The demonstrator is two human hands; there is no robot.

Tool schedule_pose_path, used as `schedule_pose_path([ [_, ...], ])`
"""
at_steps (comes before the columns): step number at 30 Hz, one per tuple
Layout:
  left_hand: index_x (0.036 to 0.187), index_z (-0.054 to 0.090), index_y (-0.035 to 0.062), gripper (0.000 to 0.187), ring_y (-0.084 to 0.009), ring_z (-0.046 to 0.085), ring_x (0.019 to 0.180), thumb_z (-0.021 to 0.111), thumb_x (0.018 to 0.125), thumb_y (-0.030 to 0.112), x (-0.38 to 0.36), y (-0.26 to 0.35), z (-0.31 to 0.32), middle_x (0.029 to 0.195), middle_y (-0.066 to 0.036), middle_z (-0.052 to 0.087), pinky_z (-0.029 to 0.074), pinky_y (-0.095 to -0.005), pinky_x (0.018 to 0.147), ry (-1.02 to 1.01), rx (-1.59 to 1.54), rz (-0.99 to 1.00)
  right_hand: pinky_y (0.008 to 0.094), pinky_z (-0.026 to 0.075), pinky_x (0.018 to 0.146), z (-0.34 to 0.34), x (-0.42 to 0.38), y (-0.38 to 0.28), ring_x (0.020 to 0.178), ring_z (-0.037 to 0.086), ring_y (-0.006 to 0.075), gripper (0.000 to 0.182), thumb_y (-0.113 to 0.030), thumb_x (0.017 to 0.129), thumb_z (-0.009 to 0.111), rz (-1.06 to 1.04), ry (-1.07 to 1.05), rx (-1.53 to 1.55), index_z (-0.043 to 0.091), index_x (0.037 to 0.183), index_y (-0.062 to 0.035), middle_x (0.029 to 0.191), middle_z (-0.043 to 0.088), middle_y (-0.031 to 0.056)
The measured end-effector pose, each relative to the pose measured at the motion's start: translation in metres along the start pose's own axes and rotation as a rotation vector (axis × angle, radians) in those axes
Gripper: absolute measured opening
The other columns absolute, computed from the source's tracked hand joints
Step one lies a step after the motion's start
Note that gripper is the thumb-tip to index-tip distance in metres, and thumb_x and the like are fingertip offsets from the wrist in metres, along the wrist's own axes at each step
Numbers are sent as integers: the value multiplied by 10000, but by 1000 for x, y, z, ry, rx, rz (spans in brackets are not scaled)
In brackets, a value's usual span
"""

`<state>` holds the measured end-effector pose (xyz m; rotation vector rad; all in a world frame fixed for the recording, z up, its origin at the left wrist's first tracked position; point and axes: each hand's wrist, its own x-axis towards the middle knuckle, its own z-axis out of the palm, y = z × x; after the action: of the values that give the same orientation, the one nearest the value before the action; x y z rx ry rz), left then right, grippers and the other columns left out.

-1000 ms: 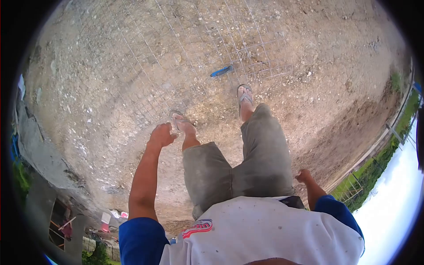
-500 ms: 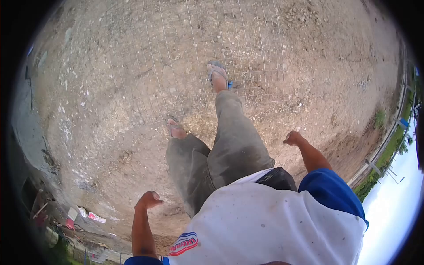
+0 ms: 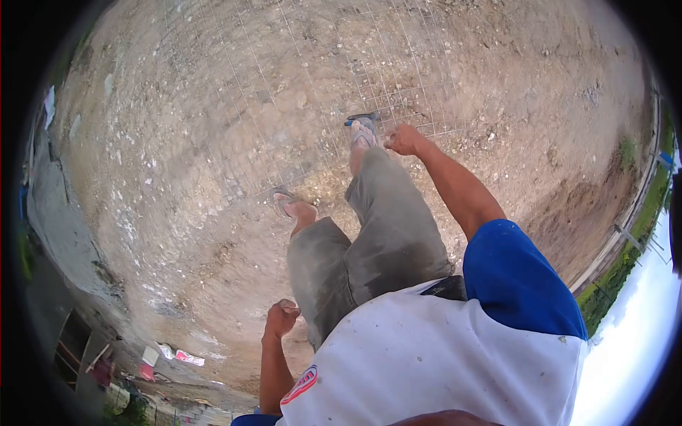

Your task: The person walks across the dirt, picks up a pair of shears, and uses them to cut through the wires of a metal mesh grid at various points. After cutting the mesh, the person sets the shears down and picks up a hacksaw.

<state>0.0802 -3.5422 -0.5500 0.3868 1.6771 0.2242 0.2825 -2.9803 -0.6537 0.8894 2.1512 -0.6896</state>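
My right hand [image 3: 406, 140] is low over the ground, just right of my right foot in its sandal [image 3: 363, 130], its fingers curled together. Whatever it may hold is too small to tell. Beside my left thigh hangs my left hand [image 3: 282, 317], fingers bent in and thumb over them; its inside is hidden. A thin wire mesh [image 3: 426, 85] lies on the dirt under and beyond my feet. A dark and blue item [image 3: 361, 116] shows at the front of my right foot, partly blurred.
Stony dirt [image 3: 213, 213] surrounds me. A grey concrete strip [image 3: 67, 213] runs along the left. Red and white scraps [image 3: 189, 358] lie at the lower left, near boards. A long rail [image 3: 604, 252] borders grass on the right.
My right hand has reached forward and down to beside my right foot. My left hand has shifted right, closer to my thigh. The view has tilted slightly, and both feet appear a little lower.
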Motion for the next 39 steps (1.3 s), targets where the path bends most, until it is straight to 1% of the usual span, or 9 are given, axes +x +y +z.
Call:
schedule_pose_path([
  [5, 932, 622, 3, 336, -339, 643, 829, 714, 766, 282, 128, 154, -48, 879, -183, 665, 500, -400, 739, 120, 306, 278, 419, 461, 919, 144, 22, 123, 1050, 579, 367, 424, -395, 774, 603, 197, -36, 75, 681, 999, -45, 1089, 625, 216],
  [8, 947, 621, 15, 410, -353, 617, 919, 725, 749, 358, 256, 259, -35, 943, -191, 648, 480, -425, 798, 182, 422, 465, 400, 465, 905, 220, 74, 173, 1047, 574, 352, 506, -432, 801, 619, 287, 49, 175, 603, 1151, -68, 998, 646, 216],
  [12, 1216, 515, 63, 644, -378, 478, 1183, 684, 767, 492, 455, 354, 31, 1267, -195, 512, 427, -464, 947, 198, 825, 526, 401, 448, 936, 232, 140, 195, 1083, 554, 360, 621, -359, 783, 662, 330, 174, 286, 489, 1279, -29, 923, 650, 247],
  [14, 1202, 493, 30, 607, -375, 537, 1106, 689, 786, 426, 531, 373, 67, 1170, -211, 571, 440, -448, 921, 274, 885, 681, 415, 437, 953, 221, 159, 197, 1124, 523, 384, 714, -356, 773, 669, 402, -22, 310, 408, 1342, -13, 1064, 614, 267],
  [17, 1173, 541, 36, 570, -371, 569, 1057, 598, 838, 494, 599, 387, 109, 1124, -205, 601, 458, -468, 887, -59, 991, 476, 405, 382, 1033, 263, 178, 201, 1275, 401, 376, 691, -296, 803, 569, 373, 268, 180, 337, 1396, -28, 1358, 426, 244],
  [21, 996, 616, -13, 488, -410, 609, 916, 536, 875, 453, 584, 398, 126, 936, -243, 637, 475, -487, 806, -55, 944, 406, 403, 366, 1049, 248, 168, 193, 1293, 379, 383, 688, -235, 791, 532, 461, 228, 375, 312, 1412, -37, 1387, 389, 250],
  [27, 761, 608, -29, 405, -453, 586, 729, 573, 872, 359, 507, 363, 66, 725, -280, 594, 463, -489, 672, 149, 965, 426, 406, 381, 1034, 222, 160, 186, 1284, 389, 388, 655, -202, 773, 532, 550, 145, 487, 360, 1382, -33, 1378, 398, 254],
  [36, 777, 608, -24, 389, -450, 583, 732, 585, 864, 355, 535, 330, 75, 712, -277, 586, 464, -477, 659, 92, 735, 539, 393, 402, 1014, 249, 173, 187, 1216, 462, 375, 717, -253, 756, 588, 555, 144, 524, 344, 1361, 45, 1273, 490, 278],
  [39, 881, 638, -12, 404, -422, 606, 821, 549, 866, 382, 554, 343, 92, 789, -256, 627, 475, -477, 761, 86, 838, 500, 379, 384, 1035, 259, 177, 190, 1205, 480, 355, 730, -272, 757, 598, 520, 237, 437, 345, 1347, 75, 1226, 530, 283],
])
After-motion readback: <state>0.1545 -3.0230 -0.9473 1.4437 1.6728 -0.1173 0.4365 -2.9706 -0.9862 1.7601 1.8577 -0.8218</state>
